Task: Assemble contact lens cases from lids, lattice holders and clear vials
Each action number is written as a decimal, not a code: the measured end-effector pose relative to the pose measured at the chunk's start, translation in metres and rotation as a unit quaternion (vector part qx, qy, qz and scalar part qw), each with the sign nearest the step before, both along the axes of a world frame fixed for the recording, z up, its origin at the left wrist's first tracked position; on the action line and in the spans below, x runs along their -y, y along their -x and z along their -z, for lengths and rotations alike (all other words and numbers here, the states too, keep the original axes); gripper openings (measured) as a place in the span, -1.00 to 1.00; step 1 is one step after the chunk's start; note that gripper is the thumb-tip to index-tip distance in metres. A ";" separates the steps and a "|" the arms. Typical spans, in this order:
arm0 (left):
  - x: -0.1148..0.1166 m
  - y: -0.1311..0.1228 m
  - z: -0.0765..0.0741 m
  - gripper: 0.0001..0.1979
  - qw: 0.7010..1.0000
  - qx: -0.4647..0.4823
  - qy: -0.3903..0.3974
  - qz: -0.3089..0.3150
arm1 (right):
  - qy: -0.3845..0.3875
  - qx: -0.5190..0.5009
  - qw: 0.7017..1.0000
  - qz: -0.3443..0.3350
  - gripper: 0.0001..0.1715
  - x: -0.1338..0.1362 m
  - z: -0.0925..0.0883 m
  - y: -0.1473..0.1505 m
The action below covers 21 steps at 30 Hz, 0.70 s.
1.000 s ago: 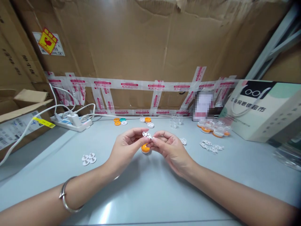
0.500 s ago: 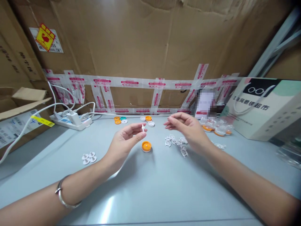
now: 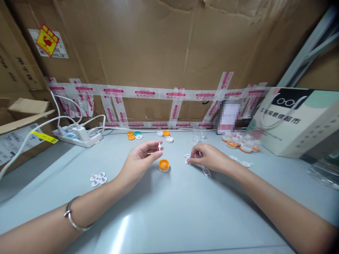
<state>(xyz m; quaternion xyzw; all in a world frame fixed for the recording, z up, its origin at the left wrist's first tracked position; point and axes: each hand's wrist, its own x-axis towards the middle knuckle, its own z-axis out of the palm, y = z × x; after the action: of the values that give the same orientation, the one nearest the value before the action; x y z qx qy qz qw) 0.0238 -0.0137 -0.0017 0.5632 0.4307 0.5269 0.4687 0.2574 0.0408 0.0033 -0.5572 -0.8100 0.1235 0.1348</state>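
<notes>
My left hand (image 3: pixel 140 158) hovers over the grey table (image 3: pixel 164 211) and pinches a small white plastic piece (image 3: pixel 159 146) between thumb and forefinger. Just below and to its right an orange round cap (image 3: pixel 164 164) lies on the table. My right hand (image 3: pixel 209 157) rests low on the table at the right, its fingertips pressed onto a cluster of small white plastic pieces (image 3: pixel 205 171). I cannot make out whether those fingers have one in their grip.
Three white discs (image 3: pixel 96 178) lie at the left. Orange, teal and white caps (image 3: pixel 135 135) sit at the back beside a power strip (image 3: pixel 76 137). More orange and clear parts (image 3: pixel 241 143) lie by a printed box (image 3: pixel 293 120). Cardboard walls the back.
My hands were together at the centre on the white piece. The right hand let go, swung right and has come down onto the white pieces. The left hand keeps its piece.
</notes>
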 end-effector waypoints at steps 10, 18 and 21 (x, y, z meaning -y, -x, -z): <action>0.001 -0.001 0.005 -0.73 0.996 -0.080 -0.050 0.004 | 0.042 -0.140 0.989 0.007 -0.83 0.003 0.006 0.011; 0.007 -0.009 0.015 -0.67 0.918 -0.287 -0.274 -0.018 | 0.146 -0.527 0.837 -0.010 -0.70 0.036 0.008 0.056; 0.005 -0.010 0.015 -0.80 0.897 -0.317 -0.307 -0.022 | 0.189 -0.586 0.788 -0.002 -0.66 0.043 0.007 0.063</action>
<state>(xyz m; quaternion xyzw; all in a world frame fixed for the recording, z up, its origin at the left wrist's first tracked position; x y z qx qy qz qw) 0.0333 -0.0185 -0.0165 0.8069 0.3855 0.4365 0.0993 0.1943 -0.0021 -0.0041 -0.3907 -0.5366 0.5773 0.4756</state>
